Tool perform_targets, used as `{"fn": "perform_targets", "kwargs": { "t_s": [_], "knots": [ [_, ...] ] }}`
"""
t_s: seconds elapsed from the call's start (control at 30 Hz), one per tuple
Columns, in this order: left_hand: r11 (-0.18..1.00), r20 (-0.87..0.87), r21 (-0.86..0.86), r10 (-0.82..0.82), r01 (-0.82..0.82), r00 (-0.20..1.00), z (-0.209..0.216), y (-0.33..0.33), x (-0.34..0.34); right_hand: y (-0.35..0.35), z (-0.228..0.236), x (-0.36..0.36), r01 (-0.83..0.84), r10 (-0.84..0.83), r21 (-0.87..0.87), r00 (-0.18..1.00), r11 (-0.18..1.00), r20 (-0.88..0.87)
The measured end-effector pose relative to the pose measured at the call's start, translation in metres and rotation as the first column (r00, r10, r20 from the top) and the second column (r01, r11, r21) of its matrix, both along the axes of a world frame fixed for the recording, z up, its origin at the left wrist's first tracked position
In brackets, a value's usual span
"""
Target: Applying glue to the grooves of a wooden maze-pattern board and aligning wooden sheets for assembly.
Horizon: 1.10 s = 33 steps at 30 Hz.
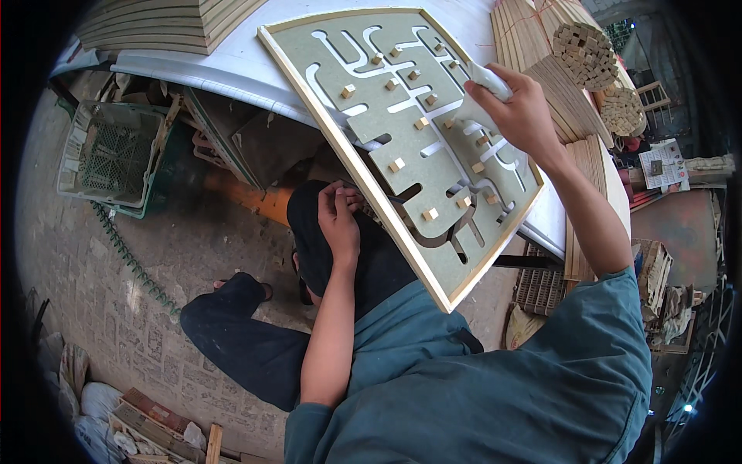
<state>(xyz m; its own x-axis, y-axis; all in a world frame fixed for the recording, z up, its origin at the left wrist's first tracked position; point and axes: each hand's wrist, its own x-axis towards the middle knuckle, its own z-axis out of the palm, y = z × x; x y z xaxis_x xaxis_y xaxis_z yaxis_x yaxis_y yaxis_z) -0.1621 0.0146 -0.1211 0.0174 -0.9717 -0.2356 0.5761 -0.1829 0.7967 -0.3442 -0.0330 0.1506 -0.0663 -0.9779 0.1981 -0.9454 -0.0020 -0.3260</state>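
Observation:
A panel [495,220] of grey-green board, cut through with curved slots and edged by a pale wooden frame [309,97], lies tilted, its near part jutting past the table edge. Several small wooden blocks [396,165] stand on it. Over its right side, my right hand [522,112] is closed round a white squeeze bottle [490,82], whose lower end is blurred. My left hand [338,218] is beside my knee, left of the frame's long side. Its fingers are curled together, and what they hold, if anything, is hidden.
The white table [209,68] carries stacked wooden strips [154,29] at left and bundled sticks [585,56] at right. A plastic crate [112,151] stands at left above a coiled green hose [127,255]. Wood scraps [158,417] and bags lie at lower left.

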Motion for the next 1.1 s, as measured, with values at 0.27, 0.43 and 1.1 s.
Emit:
{"fn": "perform_targets", "kwargs": {
  "t_s": [0.27, 0.43, 1.1],
  "knots": [
    [1.0, 0.013, -0.003, 0.005, -0.005, 1.0, 0.003, -0.001, 0.001, -0.001, 0.016, -0.003, 0.003, -0.003, -0.069, 1.0, 0.998, 0.003],
    [1.0, 0.002, -0.014, 0.009, -0.009, 1.0, 0.003, 0.0, 0.001, -0.003, 0.035, 0.005, -0.065, 0.065, -0.137, 0.998, 0.988, -0.007],
    [0.998, -0.06, 0.052, 0.026, -0.023, 0.998, 0.004, -0.001, 0.001, -0.011, 0.0, 0.037, -0.134, 0.134, -0.029, 0.991, 0.991, -0.001]
  ]
}}
